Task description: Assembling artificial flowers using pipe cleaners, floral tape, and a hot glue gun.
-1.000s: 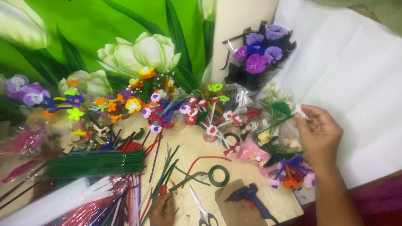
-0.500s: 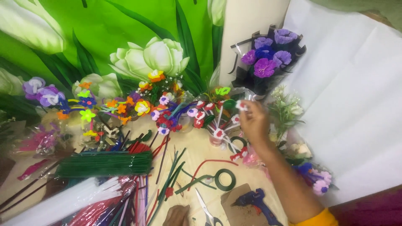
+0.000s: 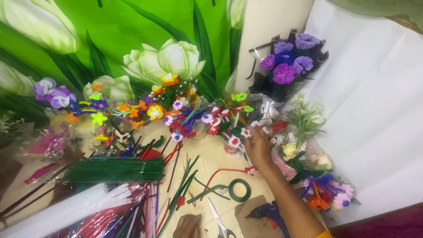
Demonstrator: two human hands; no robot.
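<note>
While the right hand (image 3: pixel 257 147) reaches up into the middle of the frame, its fingers (image 3: pixel 251 132) close around a small red-and-white pipe-cleaner flower (image 3: pixel 245 132) that stands among a cluster of like flowers on thin stems (image 3: pixel 220 119). How firmly the fingers pinch it cannot be told, since the back of the hand faces the camera. At the bottom edge, just left of centre, the left hand (image 3: pixel 187 226) shows only as a curled knuckle resting on the pale wooden tabletop (image 3: pixel 207 158); whether it holds anything cannot be told. Just right of it lie silver scissors (image 3: pixel 219 219), and further right a blue glue gun (image 3: pixel 267 212) on a brown cardboard scrap (image 3: pixel 251 222). A green roll of floral tape (image 3: pixel 239 190) sits between the scissors and the right forearm. A bundle of dark green fuzzy stems (image 3: pixel 114 169) lies at centre left. A bouquet of purple flowers in black wrapping (image 3: pixel 286 66) leans at upper right, against white paper (image 3: pixel 374 123).
</note>
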